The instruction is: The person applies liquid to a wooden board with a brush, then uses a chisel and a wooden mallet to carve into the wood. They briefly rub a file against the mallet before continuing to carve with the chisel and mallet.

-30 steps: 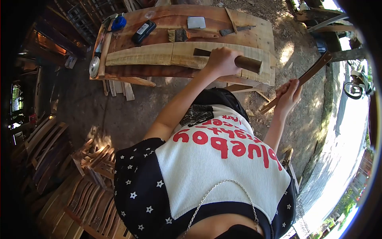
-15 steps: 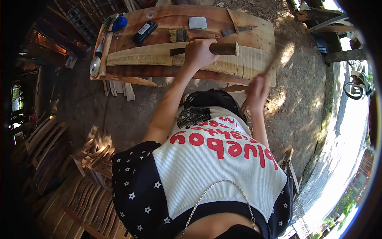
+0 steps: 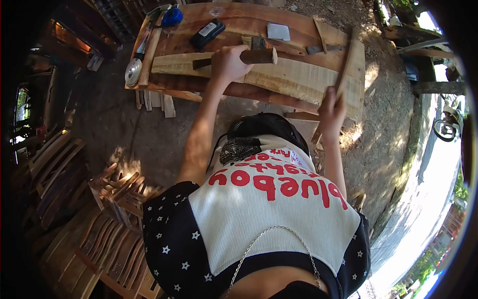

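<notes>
My left hand (image 3: 230, 63) is wrapped round a chisel (image 3: 261, 56) held lengthwise over a pale wooden board (image 3: 286, 74). The chisel's thick wooden handle points right, and its dark blade shows left of the fist, close over the board's left part. My right hand (image 3: 332, 112) grips a long wooden stick (image 3: 347, 62), raised near the board's right end and slightly blurred. A brush (image 3: 258, 44) lies just beyond my left hand, partly hidden by it.
On the reddish wooden table (image 3: 259, 15) lie a dark device (image 3: 207, 33), a blue tape measure (image 3: 172, 17), a pale square block (image 3: 278, 32) and a dark metal blade (image 3: 323, 49). An angle grinder (image 3: 133, 71) rests at the left edge. Wooden chair parts (image 3: 112, 249) stand lower left.
My left hand has moved the chisel leftward along the board. The stick in my right hand has swung more upright. The camera view has shifted, so the table appears further right.
</notes>
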Demonstrator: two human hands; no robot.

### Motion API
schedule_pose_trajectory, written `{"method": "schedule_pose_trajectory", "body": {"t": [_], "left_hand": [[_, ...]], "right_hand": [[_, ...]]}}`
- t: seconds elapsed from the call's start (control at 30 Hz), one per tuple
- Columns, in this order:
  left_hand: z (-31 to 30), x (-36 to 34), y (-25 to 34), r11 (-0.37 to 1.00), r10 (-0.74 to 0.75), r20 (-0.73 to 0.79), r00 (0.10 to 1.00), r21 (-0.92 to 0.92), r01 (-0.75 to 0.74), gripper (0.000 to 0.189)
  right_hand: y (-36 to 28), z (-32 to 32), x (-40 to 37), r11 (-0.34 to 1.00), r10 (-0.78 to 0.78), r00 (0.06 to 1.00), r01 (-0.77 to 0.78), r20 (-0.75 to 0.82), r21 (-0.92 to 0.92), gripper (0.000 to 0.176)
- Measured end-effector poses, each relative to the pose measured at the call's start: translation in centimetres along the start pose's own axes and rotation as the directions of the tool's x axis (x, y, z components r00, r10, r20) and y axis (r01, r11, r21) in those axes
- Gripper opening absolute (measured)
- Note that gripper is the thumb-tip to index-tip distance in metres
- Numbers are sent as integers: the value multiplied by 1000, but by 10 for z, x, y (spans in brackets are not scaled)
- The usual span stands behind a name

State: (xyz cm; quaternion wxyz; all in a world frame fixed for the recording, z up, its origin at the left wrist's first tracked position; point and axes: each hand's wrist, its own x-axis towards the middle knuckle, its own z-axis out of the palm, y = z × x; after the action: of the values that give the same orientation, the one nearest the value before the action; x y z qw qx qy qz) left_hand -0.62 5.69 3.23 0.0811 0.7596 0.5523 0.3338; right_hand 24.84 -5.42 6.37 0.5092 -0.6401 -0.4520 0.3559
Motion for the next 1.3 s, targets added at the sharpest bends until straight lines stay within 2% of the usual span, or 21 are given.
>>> {"method": "schedule_pose_trajectory", "body": {"t": [0.07,0.1,0.13,0.17,0.2,0.27,0.4,0.47,0.5,0.53,0.6,0.67,0.73,0.8,0.83,0.87,0.93,1.03,1.07,1.13,1.3], "left_hand": [[-8,-5,-9,1000,-3,0,1000,-9,3,21],[-10,-4,-14,1000,7,-5,1000,-22,-7,21],[-14,-4,-19,999,17,-11,1000,-33,-17,22],[-17,-3,-24,1000,11,-21,1000,-26,-12,22],[-20,-3,-28,1000,4,-19,1000,-11,-4,22],[-27,-5,-41,1000,-8,-17,1000,12,8,23],[-37,-11,-56,999,19,-10,1000,-44,-19,26],[-41,-10,-59,996,34,-20,999,-84,-35,27],[-42,-10,-62,994,54,-49,997,-97,-58,27],[-41,-11,-65,991,71,-77,994,-110,-80,27],[-44,-13,-76,998,22,-66,998,-52,-25,27],[-50,-13,-81,999,-35,-65,997,4,35,26],[-59,-10,-78,1000,-23,-65,998,-3,23,25],[-63,-8,-77,999,-6,-83,997,-37,3,24],[-63,-6,-79,999,-14,-86,996,-50,9,26],[-63,-5,-81,998,-21,-86,996,-63,16,27],[-71,-6,-86,998,-54,-66,996,-39,51,27],[-79,-3,-95,997,-71,-144,987,11,73,24],[-82,-3,-98,994,-106,-144,984,14,109,22],[-82,0,-95,997,-68,-179,982,31,75,20],[-38,-5,4,903,263,-188,946,-297,-310,19]], "right_hand": [[-17,13,-1,928,-85,973,156,-214,338,24],[-13,31,-5,899,-134,954,230,-267,372,25],[7,47,-14,895,-171,978,206,-122,395,23],[22,63,-22,987,-159,984,156,83,40,22],[18,89,-22,764,-567,786,614,245,-201,21],[20,84,-24,953,-8,930,119,367,-280,24],[-33,80,-12,941,-169,985,167,-19,295,22],[-6,96,-16,866,-213,977,196,-16,461,24],[13,103,-20,972,-235,958,225,165,73,22],[30,114,-16,679,-578,740,670,344,-300,20],[15,99,-21,914,-144,894,285,423,-290,20],[4,92,-18,968,-228,968,213,109,130,19],[-23,90,-11,844,-263,962,266,-71,465,13],[-10,111,-13,872,-235,970,238,-62,428,14],[-2,118,-15,960,-245,960,221,138,173,21],[3,122,-14,960,-243,961,219,131,173,21],[10,126,-13,920,-317,853,384,414,-86,29],[-2,89,1,938,-191,925,271,329,-218,34],[-20,75,0,977,-73,960,124,271,-174,31],[-13,44,6,980,-115,982,137,151,-145,28],[10,-11,-7,989,130,991,-131,-20,-72,26]]}}
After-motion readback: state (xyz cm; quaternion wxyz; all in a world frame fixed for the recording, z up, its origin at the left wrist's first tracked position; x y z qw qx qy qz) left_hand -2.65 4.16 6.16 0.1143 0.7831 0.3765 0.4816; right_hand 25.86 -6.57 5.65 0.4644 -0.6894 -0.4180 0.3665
